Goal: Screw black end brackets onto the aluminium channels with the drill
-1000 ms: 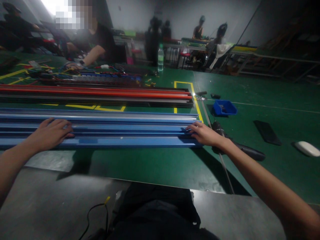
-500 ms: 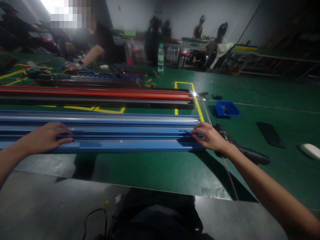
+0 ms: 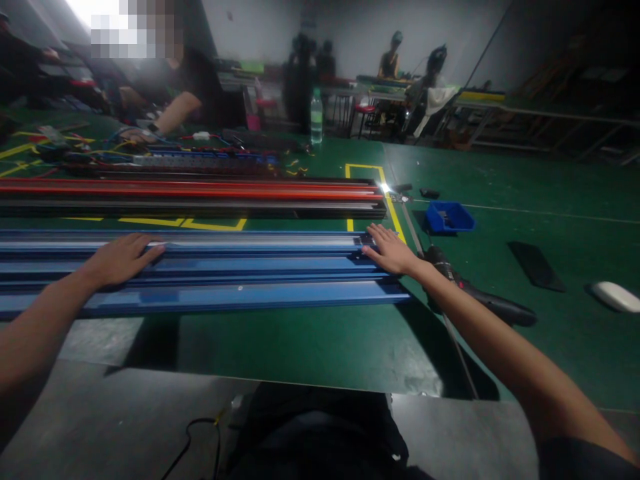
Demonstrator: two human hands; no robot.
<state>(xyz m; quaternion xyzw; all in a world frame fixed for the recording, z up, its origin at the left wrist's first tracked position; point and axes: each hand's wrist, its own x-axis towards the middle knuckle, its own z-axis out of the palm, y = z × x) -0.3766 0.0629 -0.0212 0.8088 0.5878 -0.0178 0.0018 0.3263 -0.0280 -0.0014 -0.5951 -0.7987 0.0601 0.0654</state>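
Note:
Three long blue metal profiles (image 3: 280, 293) lie side by side across the green table (image 3: 300, 347). My left hand (image 3: 123, 259) rests on the far and middle profiles towards the left, its fingers stretched out and pointing right. Near the right ends, my right hand (image 3: 387, 249) lies with fingers spread over the far profile, its heel above the middle one. Neither hand grips anything. The nearest profile is untouched and sits slightly apart at its right end. Just right of my right hand is a black power drill (image 3: 480, 297).
Red and black profiles (image 3: 280, 193) lie beyond the blue ones. To the right are a blue bin (image 3: 450, 217), a dark flat phone-like slab (image 3: 536, 265) and a white rounded object (image 3: 616, 297). A bottle (image 3: 317, 117) stands at the back; a co-worker's arm (image 3: 175, 113) reaches over wires.
Both hands have moved away from me, from the nearer profiles onto the far one, and their fingers have spread flat. The nearest profile now sits at a slight angle.

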